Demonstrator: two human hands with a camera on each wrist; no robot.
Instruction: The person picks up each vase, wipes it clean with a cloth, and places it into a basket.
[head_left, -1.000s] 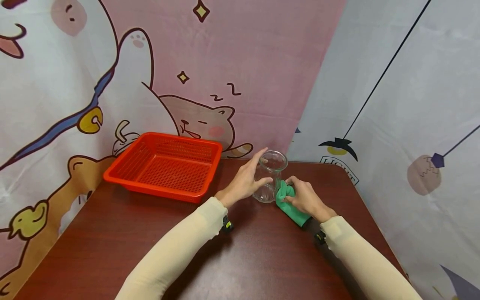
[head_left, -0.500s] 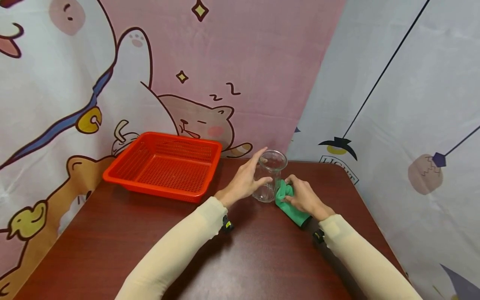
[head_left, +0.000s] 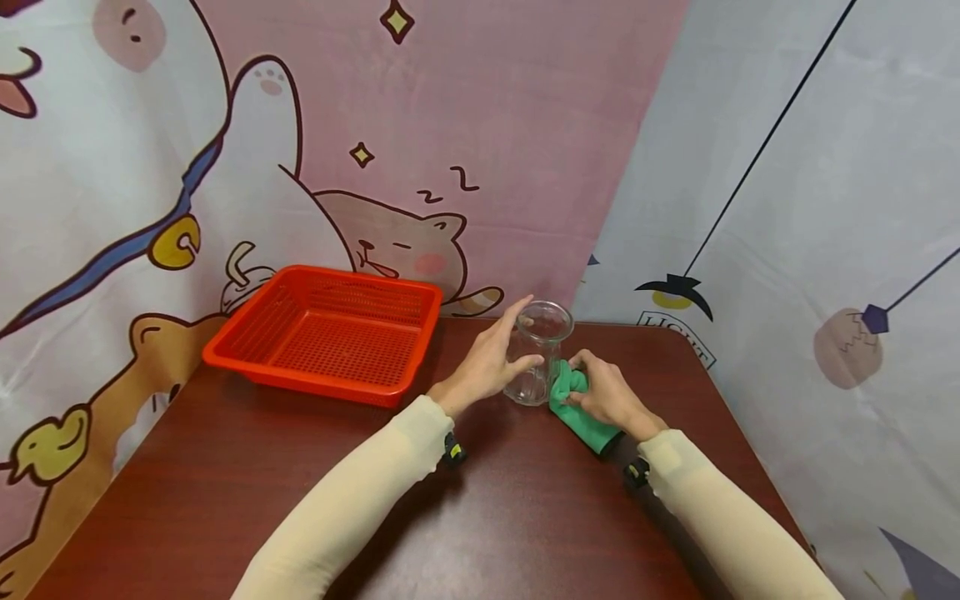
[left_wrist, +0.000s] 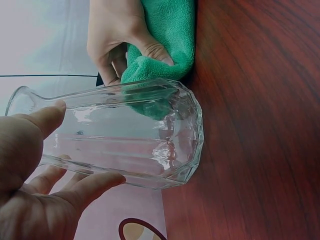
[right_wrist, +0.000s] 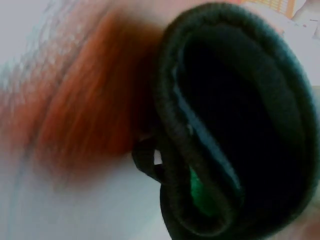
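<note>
A clear glass vase with a flared rim and faceted base stands upright on the table. My left hand grips it from the left; in the left wrist view, thumb and fingers lie on opposite sides of the glass. On the vase's right, my right hand holds a bunched green cloth against the lower side. Part of this cloth shows through the glass in the left wrist view. A dark, rolled cloth edge fills much of the blurred right wrist view and hides that hand's fingers.
An orange-red perforated plastic basket sits at the back left of the dark reddish-brown table. Behind the table and along its right side hangs a cartoon-printed cloth backdrop. A strapped-on camera is at each wrist.
Almost nothing differs. The head view shifts slightly, while both hands, the vase and the green cloth keep their places.
</note>
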